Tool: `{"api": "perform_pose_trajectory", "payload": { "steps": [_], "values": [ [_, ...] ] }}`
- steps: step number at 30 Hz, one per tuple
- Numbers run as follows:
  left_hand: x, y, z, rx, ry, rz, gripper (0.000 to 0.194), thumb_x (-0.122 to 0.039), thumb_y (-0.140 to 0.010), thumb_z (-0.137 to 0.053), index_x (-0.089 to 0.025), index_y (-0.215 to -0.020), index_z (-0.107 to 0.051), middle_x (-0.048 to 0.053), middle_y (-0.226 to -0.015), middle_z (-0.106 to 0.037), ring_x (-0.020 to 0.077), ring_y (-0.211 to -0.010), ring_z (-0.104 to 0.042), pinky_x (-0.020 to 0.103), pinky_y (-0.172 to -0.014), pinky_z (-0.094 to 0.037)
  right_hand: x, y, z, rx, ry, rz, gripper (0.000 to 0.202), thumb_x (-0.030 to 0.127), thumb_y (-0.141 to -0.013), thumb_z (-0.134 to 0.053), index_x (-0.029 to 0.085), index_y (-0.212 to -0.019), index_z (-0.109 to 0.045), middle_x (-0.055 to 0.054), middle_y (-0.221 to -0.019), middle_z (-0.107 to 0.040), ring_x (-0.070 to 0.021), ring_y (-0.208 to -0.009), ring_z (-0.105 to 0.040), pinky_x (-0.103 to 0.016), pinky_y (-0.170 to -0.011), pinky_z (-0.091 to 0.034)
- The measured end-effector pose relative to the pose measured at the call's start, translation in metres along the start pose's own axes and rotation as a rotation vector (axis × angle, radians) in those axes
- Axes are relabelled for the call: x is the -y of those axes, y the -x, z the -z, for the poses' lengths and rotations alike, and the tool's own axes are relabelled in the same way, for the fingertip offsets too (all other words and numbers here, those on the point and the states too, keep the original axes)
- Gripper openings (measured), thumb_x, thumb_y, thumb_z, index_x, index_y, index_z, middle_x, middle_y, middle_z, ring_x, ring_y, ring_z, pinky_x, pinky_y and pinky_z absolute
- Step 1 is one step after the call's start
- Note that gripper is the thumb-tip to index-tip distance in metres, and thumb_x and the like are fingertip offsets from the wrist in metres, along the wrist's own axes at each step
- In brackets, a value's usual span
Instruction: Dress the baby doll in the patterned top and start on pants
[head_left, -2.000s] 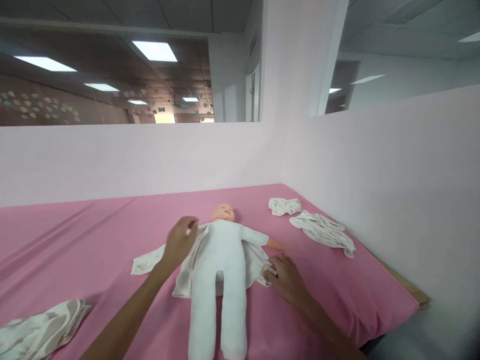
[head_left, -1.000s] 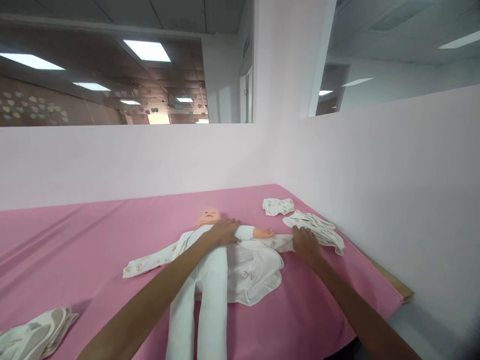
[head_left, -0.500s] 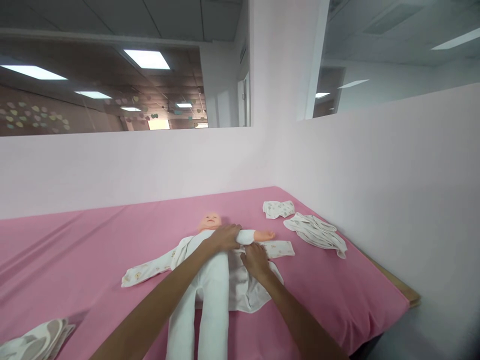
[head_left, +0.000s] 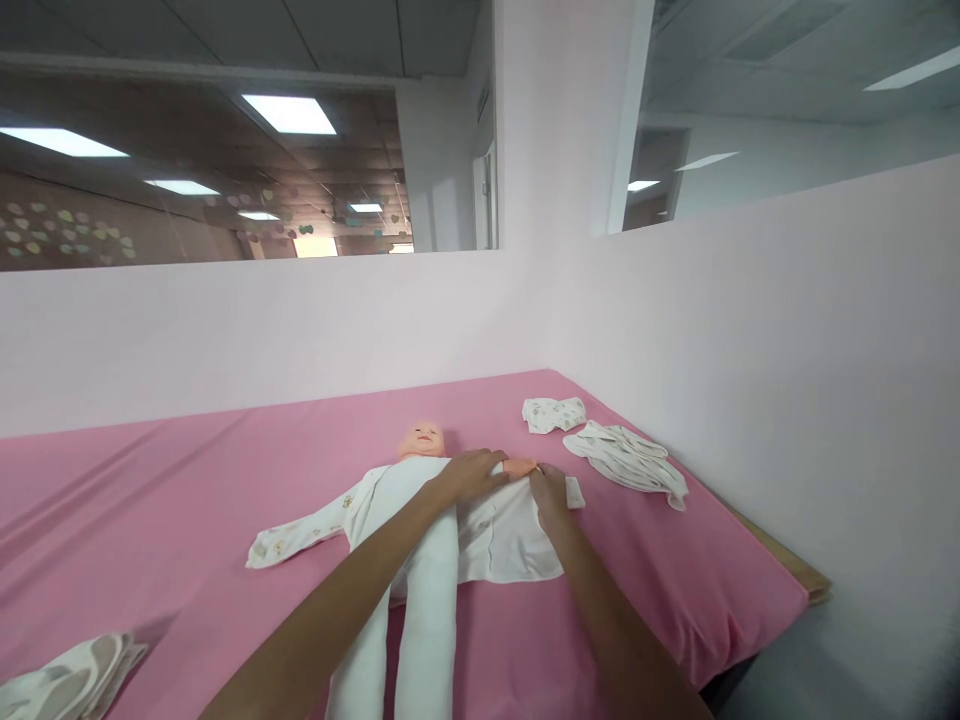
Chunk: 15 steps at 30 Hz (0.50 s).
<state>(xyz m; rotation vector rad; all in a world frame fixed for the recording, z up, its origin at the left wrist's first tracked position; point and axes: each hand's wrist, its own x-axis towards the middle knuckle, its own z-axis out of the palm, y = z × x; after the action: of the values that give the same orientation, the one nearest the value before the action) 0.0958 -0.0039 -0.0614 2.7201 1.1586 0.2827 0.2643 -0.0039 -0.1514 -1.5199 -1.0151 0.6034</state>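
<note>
A baby doll with a soft white body lies on its back, its head toward the wall. One printed sleeve of a white baby shirt stretches out on the left; the rest of the shirt spreads flat on the right, partly beneath the doll. My left hand is closed over the doll's arm, leaving the forearm and hand bare beyond my fingers. At the tip of the doll's hand, my right hand is closed on the shirt near its right sleeve. That sleeve's cuff shows past my wrist, and my fingers hide the exact grip.
Pink sheeting covers the bed. Back right lie a small folded printed cloth and a crumpled white garment. A stack of folded whitish cloths sits at the front left. White walls with windows border the back and right.
My right hand has moved right and slightly up to the doll's hand, drawing the shirt's right side up with it. My left hand has slid a little right along the doll's arm.
</note>
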Motion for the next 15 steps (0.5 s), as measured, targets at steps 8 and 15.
{"api": "perform_pose_trajectory", "payload": {
  "steps": [8, 15],
  "values": [
    [-0.005, -0.002, -0.005, 0.094, -0.097, 0.001, 0.045, -0.051, -0.091, -0.039, -0.021, -0.120, -0.057, 0.010, -0.120, -0.066, 0.0275, -0.106, -0.061, 0.035, -0.082, -0.047, 0.004, -0.010, 0.009, -0.055, -0.202, -0.118, 0.011, 0.029, -0.068, -0.047, 0.021, -0.065, -0.054, 0.001, -0.056, -0.053, -0.0152, -0.055, -0.050, -0.027, -0.052, -0.044],
    [-0.013, -0.013, -0.021, 0.112, -0.200, 0.070, 0.032, -0.039, -0.090, -0.045, -0.017, -0.097, -0.067, 0.015, -0.101, -0.071, 0.0326, -0.095, -0.066, 0.044, -0.082, -0.047, 0.034, 0.014, 0.014, -0.084, -0.201, 0.046, 0.021, 0.030, -0.071, -0.049, 0.017, -0.083, -0.061, -0.006, -0.082, -0.066, -0.0200, -0.076, -0.057, -0.029, -0.065, -0.046]
  ]
}}
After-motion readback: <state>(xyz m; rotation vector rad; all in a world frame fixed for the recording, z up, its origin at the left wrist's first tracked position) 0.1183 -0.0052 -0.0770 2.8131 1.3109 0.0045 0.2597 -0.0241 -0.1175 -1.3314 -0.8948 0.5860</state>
